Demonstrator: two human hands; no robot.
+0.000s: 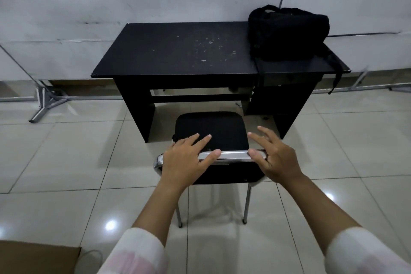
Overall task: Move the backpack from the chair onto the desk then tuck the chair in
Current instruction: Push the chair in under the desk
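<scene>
Left hand (pixel 185 158) lies palm-down over the left end of the chrome top rail (pixel 231 155) of the chair (pixel 211 131). Fingers spread and extended, thumb resting on the rail; not curled around it. Right hand (pixel 277 158) at the right end of the rail, fingers splayed wide and lifted, thumb tip against the metal. Neither hand closed on anything.

Backpack (pixel 289 33) sits on the desk (pixel 178 51), far right corner, against the wall. Black, soft, slumped fabric; top handle loop up; one strap hangs over the front edge, another off the right end.

Desk: matte black board, rectangular, scuffed with pale flecks right of centre. Slab legs, cross rail beneath, closed cabinet section on the right. Knee opening on the left and centre.

Chair: black padded seat with rounded corners, black backrest panel under the rail, thin chrome legs. Front of the seat lies just short of the desk opening, not under the top.

Floor (pixel 66 162): glossy pale tiles, lamp glare spots. Open tile on both sides of the chair. Metal stand foot (pixel 47 100) well left of the desk. Brown cardboard corner (pixel 33 258) at bottom left. Pale sleeves at both wrists.
</scene>
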